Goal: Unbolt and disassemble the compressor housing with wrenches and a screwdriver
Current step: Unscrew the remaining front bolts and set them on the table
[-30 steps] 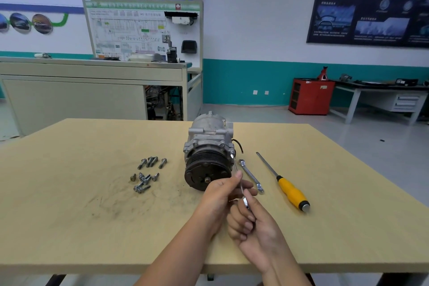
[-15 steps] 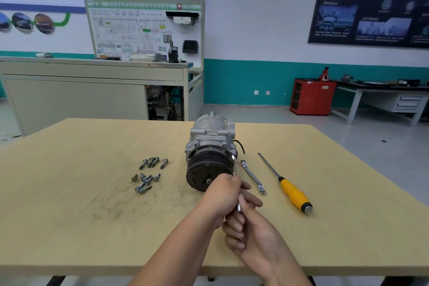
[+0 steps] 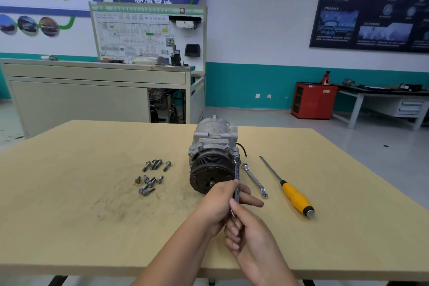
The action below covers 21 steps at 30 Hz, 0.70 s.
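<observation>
A grey metal compressor (image 3: 212,146) with a black pulley face lies on the wooden table (image 3: 81,216), pulley toward me. A slim silver wrench (image 3: 237,176) runs from the housing's right front corner down into my hands. My left hand (image 3: 218,206) grips the wrench's shaft just in front of the pulley. Right below it, my right hand (image 3: 248,237) pinches the near end of the same wrench. A second wrench (image 3: 255,180) and a yellow-handled screwdriver (image 3: 294,197) lie on the table to the right. Several loose bolts (image 3: 151,176) lie left of the compressor.
Behind the table stands a grey training bench (image 3: 92,90) with a wiring-diagram board. At the far right are a red cabinet (image 3: 313,100) and a white workbench (image 3: 394,102). A black wire (image 3: 242,148) sticks out of the compressor's right side.
Both hands have slid forward along the wrench toward the compressor. My left hand has closed tighter around the shaft, and the wrench now stands steeper against the housing.
</observation>
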Motion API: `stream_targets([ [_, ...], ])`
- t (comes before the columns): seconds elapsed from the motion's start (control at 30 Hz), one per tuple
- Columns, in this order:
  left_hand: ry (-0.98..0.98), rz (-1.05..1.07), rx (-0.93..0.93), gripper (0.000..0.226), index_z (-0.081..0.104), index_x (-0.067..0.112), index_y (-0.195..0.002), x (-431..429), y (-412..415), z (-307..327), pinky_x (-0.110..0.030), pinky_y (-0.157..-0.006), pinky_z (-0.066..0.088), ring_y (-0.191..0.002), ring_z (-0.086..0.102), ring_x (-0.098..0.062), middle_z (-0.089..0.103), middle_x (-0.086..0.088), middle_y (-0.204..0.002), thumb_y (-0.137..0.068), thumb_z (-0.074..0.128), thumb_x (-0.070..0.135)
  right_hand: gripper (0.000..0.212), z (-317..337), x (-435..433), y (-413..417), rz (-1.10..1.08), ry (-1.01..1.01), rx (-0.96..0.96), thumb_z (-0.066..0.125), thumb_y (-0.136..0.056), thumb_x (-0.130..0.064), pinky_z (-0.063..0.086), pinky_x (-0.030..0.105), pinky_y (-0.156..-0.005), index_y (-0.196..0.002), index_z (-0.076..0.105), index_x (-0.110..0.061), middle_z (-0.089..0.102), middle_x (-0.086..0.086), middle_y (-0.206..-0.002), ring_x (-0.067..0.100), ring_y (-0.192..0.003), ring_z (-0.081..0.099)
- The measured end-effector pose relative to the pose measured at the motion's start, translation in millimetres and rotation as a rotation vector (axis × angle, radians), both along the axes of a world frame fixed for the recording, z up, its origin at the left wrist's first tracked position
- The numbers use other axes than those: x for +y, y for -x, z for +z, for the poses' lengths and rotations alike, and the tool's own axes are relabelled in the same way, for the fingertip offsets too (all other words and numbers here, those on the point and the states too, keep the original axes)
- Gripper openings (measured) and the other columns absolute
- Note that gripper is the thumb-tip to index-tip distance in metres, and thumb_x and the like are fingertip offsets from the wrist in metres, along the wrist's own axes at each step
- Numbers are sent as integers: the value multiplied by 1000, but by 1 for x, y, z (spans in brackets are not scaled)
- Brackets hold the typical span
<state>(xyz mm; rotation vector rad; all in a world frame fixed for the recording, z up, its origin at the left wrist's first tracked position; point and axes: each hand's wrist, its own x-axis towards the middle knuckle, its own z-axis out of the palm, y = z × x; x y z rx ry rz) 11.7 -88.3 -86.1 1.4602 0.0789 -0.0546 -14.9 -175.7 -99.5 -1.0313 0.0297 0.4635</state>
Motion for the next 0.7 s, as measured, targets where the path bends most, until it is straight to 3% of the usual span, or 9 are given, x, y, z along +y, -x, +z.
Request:
stream_targets([
  [0.13,160,47,9,38,59,7,-80,-2,-2,-7,-14,-47,43,-45,56,-11,72,-6,-69,-100,33,25,44,-4,1,-1,-38,129,-140,56,-92,-12,13,16,-37,-50,40,-15,24,-1,-42,7,-34,20],
  [0.27,417,47,61,37,60,8,-75,-4,-1,-9,-16,-48,44,-48,58,-12,65,-5,-59,-99,39,28,42,-2,0,-5,-58,297,-213,58,-90,-11,13,17,-36,-51,44,-16,25,-5,-40,5,-34,19],
  [0.47,617,49,115,32,56,6,-75,-7,1,-6,-20,-50,46,-50,55,-14,54,-6,-52,-99,40,21,49,-6,0,-9,-181,610,-431,62,-84,-7,26,17,-43,-38,46,-14,41,-9,-43,2,-40,35],
  [0.57,387,120,60,27,56,3,-82,-8,0,-2,-20,-45,41,-44,49,-12,55,-3,-52,-100,42,16,52,-6,-4,-10,-216,846,-544,61,-84,-12,17,24,-44,-38,35,-14,32,-4,-37,9,-43,24],
  [0.63,34,163,0,27,60,0,-87,-9,0,4,-22,-44,39,-41,47,-11,57,3,-53,-98,48,21,44,-6,-7,-9,-230,1009,-618,57,-87,-18,20,24,-44,-44,48,-20,46,-6,-42,10,-44,32],
  [0.7,-398,225,-41,34,64,-4,-92,-13,-3,6,-26,-50,42,-44,52,-12,64,4,-57,-96,51,27,18,-3,-9,-7,-211,1197,-681,52,-90,-23,24,20,-43,-79,67,-25,65,-7,-71,12,-56,42],
])
